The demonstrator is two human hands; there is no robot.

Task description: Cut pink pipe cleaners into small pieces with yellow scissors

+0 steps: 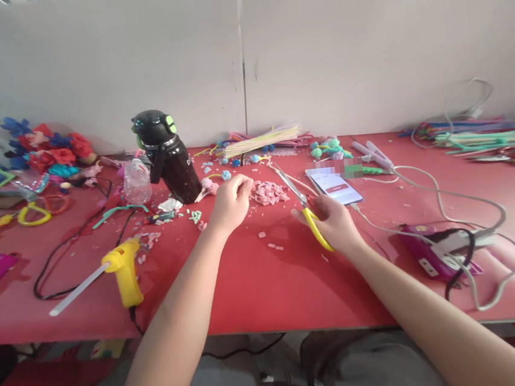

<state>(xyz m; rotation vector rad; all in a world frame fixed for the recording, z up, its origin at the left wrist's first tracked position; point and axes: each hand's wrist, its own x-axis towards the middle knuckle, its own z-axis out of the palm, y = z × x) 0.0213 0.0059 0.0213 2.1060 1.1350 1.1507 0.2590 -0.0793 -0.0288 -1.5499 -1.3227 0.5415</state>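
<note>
Yellow-handled scissors (pixel 313 225) are in my right hand (pixel 333 222), blades pointing up and left, slightly apart. A thin pink strip (pixel 293 182) runs from near that hand toward the back left. My left hand (pixel 233 201) is closed in a pinch just left of a pile of small pink pieces (pixel 269 193); what its fingertips hold, if anything, is too small to tell. A few more pink bits (pixel 275 247) lie in front of the pile. Beyond the right hand lies a phone (pixel 336 186) with its screen lit.
A black bottle (pixel 177 170) and a clear plastic bottle (pixel 137 183) stand at the back left. Nearer is a yellow glue gun (pixel 126 269). On the right, white cables surround a purple power strip (pixel 432 255). Pipe cleaners (pixel 261 141) lie along the white partition (pixel 135 59).
</note>
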